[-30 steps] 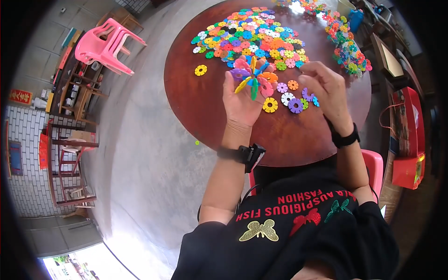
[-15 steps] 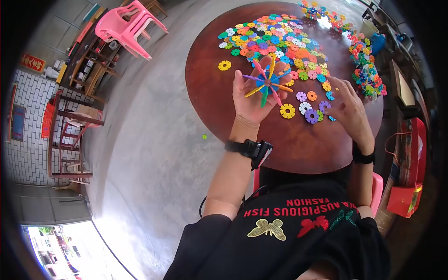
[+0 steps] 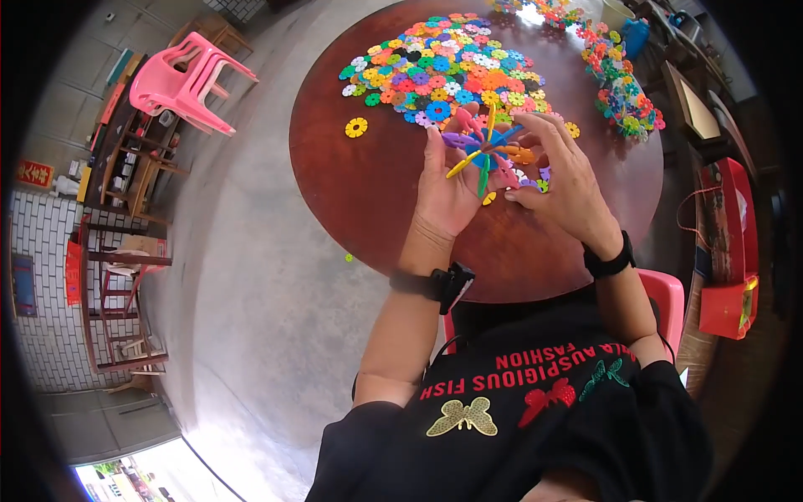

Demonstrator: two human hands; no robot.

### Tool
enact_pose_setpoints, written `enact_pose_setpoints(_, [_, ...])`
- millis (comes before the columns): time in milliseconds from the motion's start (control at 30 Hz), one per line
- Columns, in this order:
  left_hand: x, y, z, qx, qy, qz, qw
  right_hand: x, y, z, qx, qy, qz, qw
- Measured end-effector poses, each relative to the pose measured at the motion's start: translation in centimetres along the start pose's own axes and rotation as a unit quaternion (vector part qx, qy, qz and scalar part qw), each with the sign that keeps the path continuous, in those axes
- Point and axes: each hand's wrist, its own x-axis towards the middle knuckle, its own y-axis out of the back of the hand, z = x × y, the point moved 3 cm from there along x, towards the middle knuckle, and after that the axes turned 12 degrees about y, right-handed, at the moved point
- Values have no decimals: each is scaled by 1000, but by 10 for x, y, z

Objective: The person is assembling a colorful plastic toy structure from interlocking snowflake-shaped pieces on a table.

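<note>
My left hand (image 3: 443, 188) is closed from below around a spiky build of plastic snowflake discs (image 3: 483, 157). Its hub is a blue disc, with yellow, green, pink, purple, orange and blue discs standing edge-on around it. From the right, my right hand (image 3: 565, 171) curls its thumb and fingers round the build's orange and pink side; the fingertips are partly hidden. Just beyond the hands, a large heap of loose snowflake discs (image 3: 452, 71) in many colours covers the far part of the table. Several more discs, white, purple and green, show partly behind my right hand.
The round brown table (image 3: 368, 192) spans the space before me. A yellow disc (image 3: 356, 127) lies apart on its left. A chain of joined discs (image 3: 615, 79) edges the far right. Stacked pink chairs (image 3: 180, 79) stand left; a red bag (image 3: 728, 226) is at right.
My right hand has moved left from above the loose discs to the build and now grips its right side. My left hand still holds the build. The whole view has shifted slightly.
</note>
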Motion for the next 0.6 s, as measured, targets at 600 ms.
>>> enact_pose_setpoints(600, [1, -12, -5, 576, -185, 138, 784, -13, 25, 25, 7, -21, 3, 1000])
